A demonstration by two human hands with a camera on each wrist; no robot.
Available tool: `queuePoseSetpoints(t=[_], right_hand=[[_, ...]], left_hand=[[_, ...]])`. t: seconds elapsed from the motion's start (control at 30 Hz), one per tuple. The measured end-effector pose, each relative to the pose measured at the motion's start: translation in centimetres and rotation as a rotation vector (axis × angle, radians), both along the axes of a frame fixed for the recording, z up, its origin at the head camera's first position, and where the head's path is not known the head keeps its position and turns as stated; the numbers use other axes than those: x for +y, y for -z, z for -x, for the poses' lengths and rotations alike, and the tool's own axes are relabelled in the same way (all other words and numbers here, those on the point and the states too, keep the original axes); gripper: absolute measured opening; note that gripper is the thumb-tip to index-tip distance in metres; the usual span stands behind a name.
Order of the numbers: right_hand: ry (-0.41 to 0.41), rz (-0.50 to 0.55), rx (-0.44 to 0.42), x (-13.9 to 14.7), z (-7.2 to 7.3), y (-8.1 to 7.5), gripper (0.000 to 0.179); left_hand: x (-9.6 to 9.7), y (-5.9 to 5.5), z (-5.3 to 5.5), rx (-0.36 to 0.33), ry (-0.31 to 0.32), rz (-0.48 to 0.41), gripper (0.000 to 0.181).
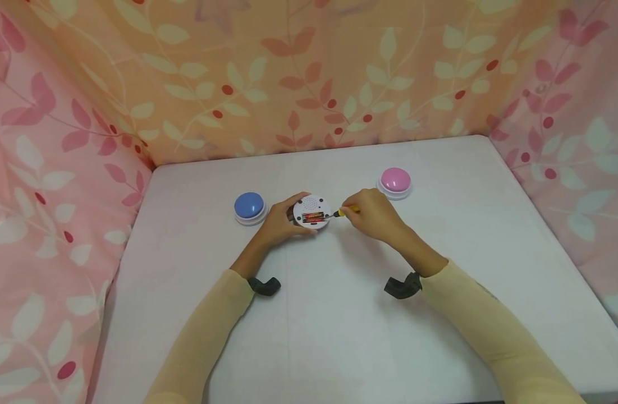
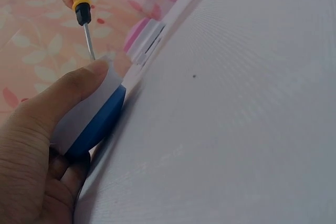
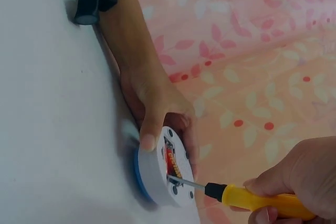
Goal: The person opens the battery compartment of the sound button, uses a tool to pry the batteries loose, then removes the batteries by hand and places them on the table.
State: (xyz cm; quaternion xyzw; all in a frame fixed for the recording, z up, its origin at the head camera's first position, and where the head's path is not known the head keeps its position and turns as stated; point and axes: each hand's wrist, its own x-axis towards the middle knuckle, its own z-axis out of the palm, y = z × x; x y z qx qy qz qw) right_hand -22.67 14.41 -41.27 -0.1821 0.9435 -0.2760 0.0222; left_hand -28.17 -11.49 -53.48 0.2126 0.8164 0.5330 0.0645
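Nearest the desk's (image 1: 319, 342) near edge, the two tan sleeves (image 1: 202, 336) enter, and a dark wrist device (image 1: 403, 287) shows at the end of each; both forearms reach towards the far half, where all the items stand. Beyond them, the left hand (image 1: 278, 223) grips an upturned button (image 1: 307, 204) across its rim, thumb on the near side and fingers on the far side, a hold judged to steady the casing while leaving its underside uncovered. The blue dome (image 2: 100, 121) faces the desk, presumably so that the compartment with its red batteries (image 1: 312, 217) lies exposed; contact between dome and desk cannot be confirmed. The right hand (image 1: 371, 213) is closed round the yellow handle of a screwdriver (image 3: 231, 195), its shaft slanted down to the compartment at the batteries' ends, an angle that appears suited to prying; firm contact at the tip cannot be verified. Just beside the left hand, towards the desk's left edge, a blue button (image 1: 249, 205) stands dome up. Farther off, nearer the far edge and right of centre, stands a pink button (image 1: 396, 179), likewise upright; both seem set aside to give the hands room. Past the far edge hangs a floral curtain (image 1: 339, 73).
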Motion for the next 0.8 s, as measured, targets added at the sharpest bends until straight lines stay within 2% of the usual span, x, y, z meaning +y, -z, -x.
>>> queuePoseSetpoints(t=[0.37,0.6,0.7,0.8], right_hand=[[0.009,0.174,-0.091,2.3,1.2,2.2,0.022],[0.043,0.212,-0.173,2.8,1.6,2.7,0.023],[0.042,0.196,-0.158,2.6,1.5,2.4,0.023],[0.015,0.118,-0.078,1.8,1.0,1.4,0.022]], left_hand=[[-0.1,-0.2,-0.1,-0.014,-0.004,0.005,0.101],[-0.2,-0.2,-0.2,-0.018,-0.009,0.007,0.099],[-0.1,-0.2,-0.2,-0.018,-0.007,-0.003,0.099],[0.0,-0.2,-0.1,-0.011,-0.006,-0.005,0.099]])
